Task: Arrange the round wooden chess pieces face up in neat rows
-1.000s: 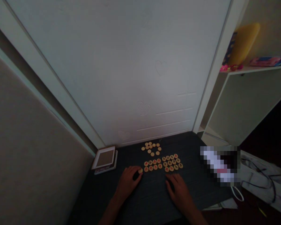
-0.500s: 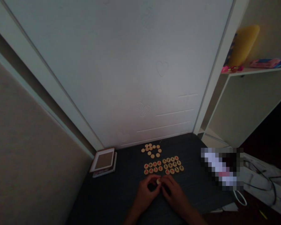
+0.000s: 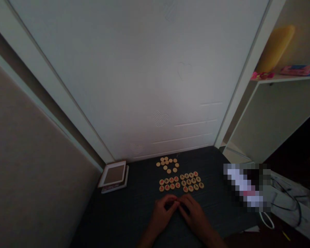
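My left hand and my right hand meet at the fingertips over the near part of the dark table, both closed in a pinch. A wooden Chinese chess piece showed between these fingertips a moment ago; now the fingers cover it. Just beyond my hands lie rows of round pieces with red or black characters facing up, in a left block and a right block. Further back, several plain-faced pieces form a loose cluster, no characters showing.
A box lid or frame rests on a flat box at the table's left edge. Behind the dark tabletop stands a white panel. At right are a pixelated patch, a white loop, cables and a shelf.
The chess piece that showed between my fingertips is now covered by them. My hands stay almost in place, and the view has shifted slightly. The laid-out pieces keep their arrangement.
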Action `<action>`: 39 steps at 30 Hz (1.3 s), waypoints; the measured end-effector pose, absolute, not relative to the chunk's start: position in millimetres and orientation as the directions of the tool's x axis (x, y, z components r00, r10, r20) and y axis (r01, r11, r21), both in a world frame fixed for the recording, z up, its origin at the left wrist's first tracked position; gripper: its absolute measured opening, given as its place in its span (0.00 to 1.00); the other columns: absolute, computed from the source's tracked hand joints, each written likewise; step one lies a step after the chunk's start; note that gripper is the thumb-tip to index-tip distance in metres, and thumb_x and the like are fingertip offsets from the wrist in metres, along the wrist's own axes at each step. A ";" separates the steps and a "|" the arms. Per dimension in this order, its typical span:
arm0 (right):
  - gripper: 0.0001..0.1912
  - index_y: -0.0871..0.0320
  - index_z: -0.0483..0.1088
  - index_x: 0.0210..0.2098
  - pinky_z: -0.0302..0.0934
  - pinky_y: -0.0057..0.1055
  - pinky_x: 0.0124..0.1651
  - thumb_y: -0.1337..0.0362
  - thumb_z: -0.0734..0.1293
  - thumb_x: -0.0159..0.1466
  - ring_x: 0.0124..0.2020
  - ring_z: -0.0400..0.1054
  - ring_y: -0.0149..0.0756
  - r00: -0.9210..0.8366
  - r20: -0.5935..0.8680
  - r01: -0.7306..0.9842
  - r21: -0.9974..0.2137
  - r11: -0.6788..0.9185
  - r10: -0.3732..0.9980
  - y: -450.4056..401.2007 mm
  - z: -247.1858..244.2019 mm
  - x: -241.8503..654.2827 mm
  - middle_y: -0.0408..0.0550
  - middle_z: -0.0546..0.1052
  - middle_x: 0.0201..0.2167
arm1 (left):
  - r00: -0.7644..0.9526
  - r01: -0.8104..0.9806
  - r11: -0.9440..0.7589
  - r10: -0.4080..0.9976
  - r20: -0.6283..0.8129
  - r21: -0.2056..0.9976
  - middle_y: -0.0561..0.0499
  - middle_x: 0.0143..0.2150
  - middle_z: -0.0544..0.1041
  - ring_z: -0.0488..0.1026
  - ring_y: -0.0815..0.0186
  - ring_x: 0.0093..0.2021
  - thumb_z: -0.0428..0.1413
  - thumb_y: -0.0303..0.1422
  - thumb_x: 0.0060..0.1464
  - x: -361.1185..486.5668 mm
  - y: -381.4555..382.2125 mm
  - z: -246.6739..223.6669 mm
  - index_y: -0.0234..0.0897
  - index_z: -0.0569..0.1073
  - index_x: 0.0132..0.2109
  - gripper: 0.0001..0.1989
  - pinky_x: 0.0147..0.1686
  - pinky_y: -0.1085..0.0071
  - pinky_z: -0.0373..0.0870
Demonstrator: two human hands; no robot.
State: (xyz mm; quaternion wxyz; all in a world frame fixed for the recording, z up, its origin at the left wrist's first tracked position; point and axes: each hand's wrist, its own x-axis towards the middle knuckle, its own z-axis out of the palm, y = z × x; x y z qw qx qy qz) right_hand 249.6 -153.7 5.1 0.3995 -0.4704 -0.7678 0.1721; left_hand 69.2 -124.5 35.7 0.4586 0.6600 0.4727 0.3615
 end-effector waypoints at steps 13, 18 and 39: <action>0.12 0.51 0.68 0.54 0.72 0.36 0.47 0.60 0.61 0.72 0.43 0.74 0.39 -0.258 0.431 0.565 -0.659 0.497 0.865 -152.1 1.0 246.1 0.50 0.76 0.44 | 0.281 0.179 -0.066 0.960 0.013 0.982 0.48 0.42 0.85 0.83 0.57 0.42 0.59 0.41 0.60 67.9 -123.1 27.4 0.42 0.80 0.44 0.10 0.45 0.65 0.78; 0.11 0.51 0.70 0.52 0.73 0.35 0.46 0.61 0.61 0.72 0.42 0.75 0.38 -0.227 0.445 0.581 -0.652 0.487 0.866 -151.6 2.8 246.2 0.48 0.77 0.42 | 0.318 0.143 -0.077 0.948 0.028 0.987 0.48 0.44 0.85 0.82 0.58 0.44 0.58 0.40 0.62 68.3 -124.3 33.9 0.42 0.79 0.48 0.12 0.46 0.66 0.77; 0.14 0.50 0.70 0.55 0.72 0.37 0.54 0.66 0.61 0.72 0.48 0.75 0.39 -0.182 0.485 0.553 -0.669 0.497 0.855 -152.0 2.4 248.6 0.49 0.78 0.47 | 0.367 0.101 -0.078 0.930 0.036 0.992 0.48 0.43 0.84 0.82 0.60 0.44 0.59 0.39 0.61 67.1 -125.3 36.3 0.40 0.74 0.53 0.15 0.49 0.67 0.76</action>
